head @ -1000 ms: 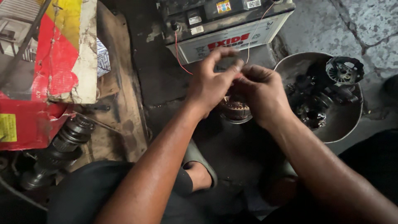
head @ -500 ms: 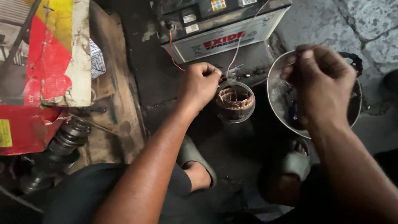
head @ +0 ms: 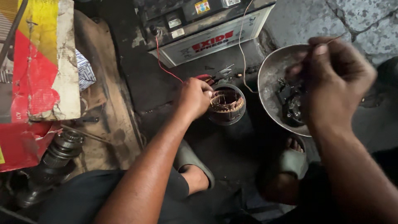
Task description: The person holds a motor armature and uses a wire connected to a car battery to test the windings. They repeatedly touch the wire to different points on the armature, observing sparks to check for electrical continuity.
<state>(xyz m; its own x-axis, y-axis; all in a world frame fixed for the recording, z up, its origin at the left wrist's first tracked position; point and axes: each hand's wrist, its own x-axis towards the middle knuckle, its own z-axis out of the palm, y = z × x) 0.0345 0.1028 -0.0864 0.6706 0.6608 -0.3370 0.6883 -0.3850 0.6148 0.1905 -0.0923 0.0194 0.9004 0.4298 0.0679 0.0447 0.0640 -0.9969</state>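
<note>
Copper-wound stator point(head: 226, 104) gripped by left hand point(head: 194, 98), right hand point(head: 333, 81) apart, pinching thin wire point(head: 244, 54)

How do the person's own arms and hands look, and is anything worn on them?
Both forearms are bare: no sleeves, gloves, watch or bracelet show. The left hand and the right hand carry no rings that can be seen. The fingers look grimy, though the light is dim. Lower down, dark clothing covers the lap, and grey-green sandals are on the feet.
</note>
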